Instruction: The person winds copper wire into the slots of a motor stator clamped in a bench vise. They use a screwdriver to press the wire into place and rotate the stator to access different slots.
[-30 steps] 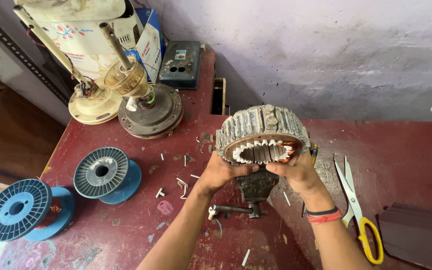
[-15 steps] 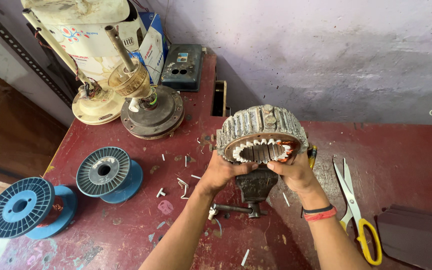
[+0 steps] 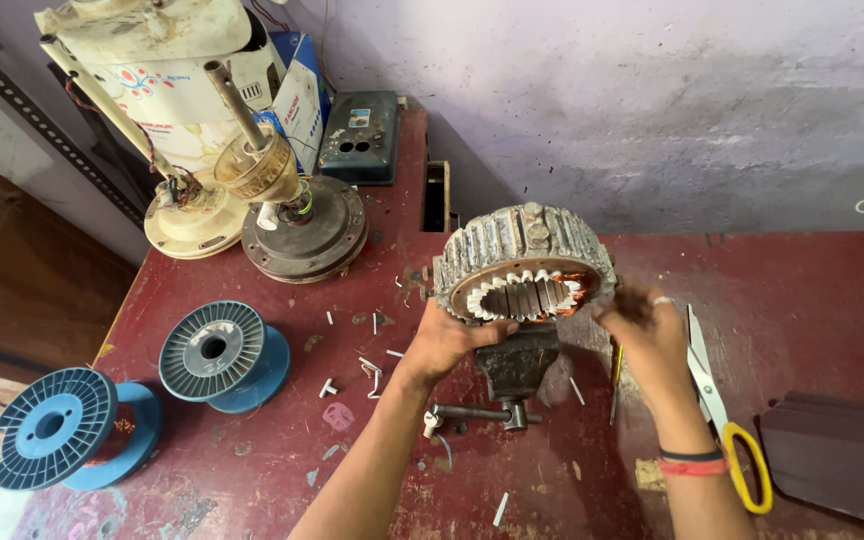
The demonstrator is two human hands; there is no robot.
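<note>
Here the left hand (image 3: 449, 340) grips the stator (image 3: 524, 262) rim, fingers pressed on it, above the vise (image 3: 517, 365) mid-bench, while the blurred right hand (image 3: 647, 330) touches its right edge, grip unclear; steadying it squarely seems wise.

Two blue wire spools (image 3: 224, 355) (image 3: 64, 428) lie at the near left of the red table (image 3: 812, 300). Behind them, far left, stand a round motor housing (image 3: 302, 232) and a cream fan body (image 3: 167, 90), with a dark switch box (image 3: 360, 138) just beside them. Yellow-handled scissors (image 3: 722, 415) lie at the near right, next to a dark flat sheet (image 3: 842, 455).
</note>
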